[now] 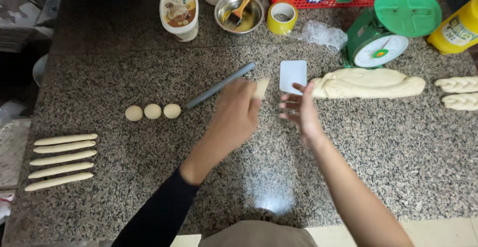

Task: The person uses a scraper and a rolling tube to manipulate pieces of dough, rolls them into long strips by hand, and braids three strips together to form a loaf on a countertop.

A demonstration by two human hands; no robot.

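Speckled granite counter [378,142]: the left hand [236,115] has its fingers clamped on a small dough piece [261,88]. Just beside it, the right hand [298,110] hovers, fingers apart, below a white scraper [293,75], with the dough log [366,83] to their right.

Dough piece [261,88] in left hand [235,113]

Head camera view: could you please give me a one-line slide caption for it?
Left hand holds a dough piece beside the open right hand, over a granite counter.
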